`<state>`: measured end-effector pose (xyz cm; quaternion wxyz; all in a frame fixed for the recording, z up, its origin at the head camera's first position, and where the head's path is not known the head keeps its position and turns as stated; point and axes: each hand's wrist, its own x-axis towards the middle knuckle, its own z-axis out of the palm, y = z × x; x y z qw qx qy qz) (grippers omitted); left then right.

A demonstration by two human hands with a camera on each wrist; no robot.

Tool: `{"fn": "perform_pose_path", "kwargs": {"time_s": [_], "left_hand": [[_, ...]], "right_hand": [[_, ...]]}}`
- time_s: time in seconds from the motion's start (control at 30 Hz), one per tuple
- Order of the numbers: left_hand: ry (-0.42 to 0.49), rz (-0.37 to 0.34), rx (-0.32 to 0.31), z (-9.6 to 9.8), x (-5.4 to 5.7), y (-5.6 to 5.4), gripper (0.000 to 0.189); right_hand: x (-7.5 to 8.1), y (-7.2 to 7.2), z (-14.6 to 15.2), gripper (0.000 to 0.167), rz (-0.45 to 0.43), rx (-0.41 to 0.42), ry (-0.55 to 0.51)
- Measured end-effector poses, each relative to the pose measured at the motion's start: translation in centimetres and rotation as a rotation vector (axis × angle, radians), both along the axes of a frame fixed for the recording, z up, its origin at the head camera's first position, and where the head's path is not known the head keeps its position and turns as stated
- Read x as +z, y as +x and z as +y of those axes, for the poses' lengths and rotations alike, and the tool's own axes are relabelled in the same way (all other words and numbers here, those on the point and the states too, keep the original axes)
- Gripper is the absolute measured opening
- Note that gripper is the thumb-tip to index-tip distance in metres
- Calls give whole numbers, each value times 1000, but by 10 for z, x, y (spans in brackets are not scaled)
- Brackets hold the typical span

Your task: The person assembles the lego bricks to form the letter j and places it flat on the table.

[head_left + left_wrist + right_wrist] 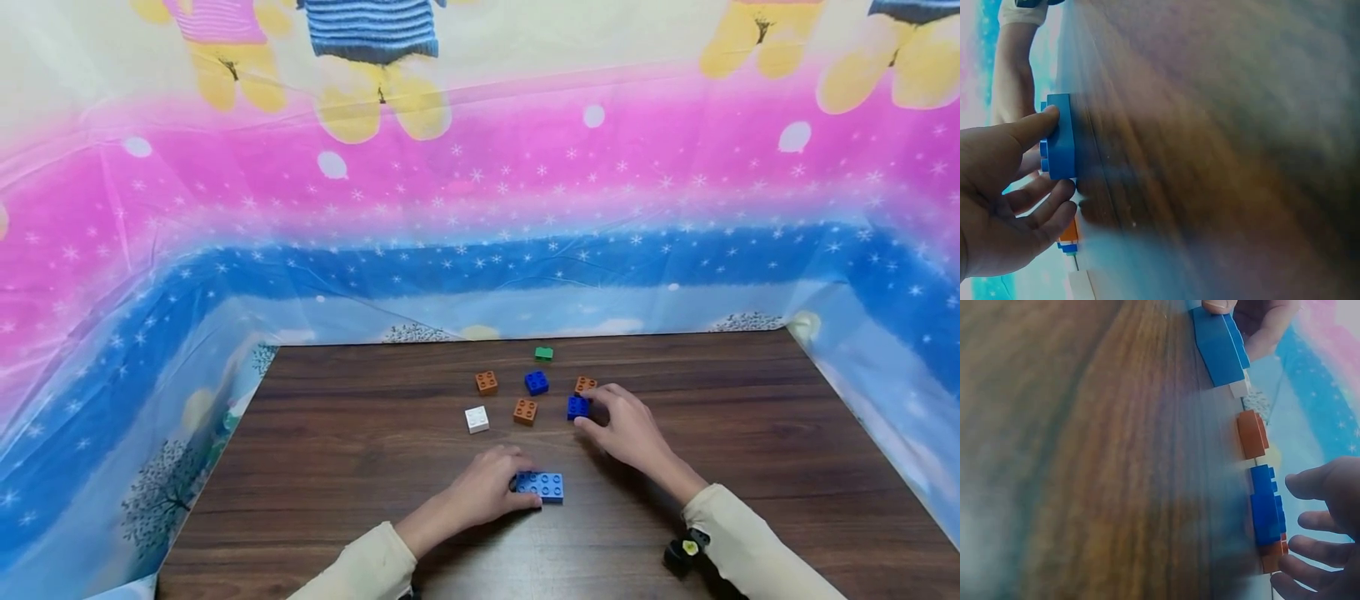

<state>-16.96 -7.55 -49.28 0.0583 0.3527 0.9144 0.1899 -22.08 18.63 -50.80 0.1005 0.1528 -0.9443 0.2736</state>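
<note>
My left hand (487, 490) grips a light blue building brick (551, 487) with two rows of studs. In the left wrist view, the thumb presses the studded side of this brick (1062, 144); the other fingers lie at its far end. Toward a dark blue square brick (576, 407) reaches my right hand (628, 427), thumb and fingers spread around its right side. The right wrist view shows a gap between those fingers (1316, 549) and the dark blue brick (1266, 519). Just behind that brick sits an orange one (586, 384), partly hidden by the hand.
More bricks lie apart on the brown wooden table (360, 483): white (476, 419), two orange (486, 382) (525, 411), dark blue (536, 382) and green (543, 354). A printed cloth (480, 267) hangs behind the table and along both sides.
</note>
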Motion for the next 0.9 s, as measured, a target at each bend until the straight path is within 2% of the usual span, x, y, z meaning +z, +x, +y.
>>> {"fn": "perform_pose_path", "kwargs": {"time_s": [0.2,0.37,0.7,0.9], "left_hand": [[61,49,-10,-1,-3,-7,38],[66,24,13,0,-4,-11,42],[82,26,55,-2,-7,-19,42],[88,-11,68,0,-5,-22,45]], "right_hand": [[1,-6,-3,44,3,-2,-8],[-2,-10,-4,41,2,3,0],[-6,-14,-6,42,-13,-5,27],[-6,-14,-8,40,0,-17,78]]}}
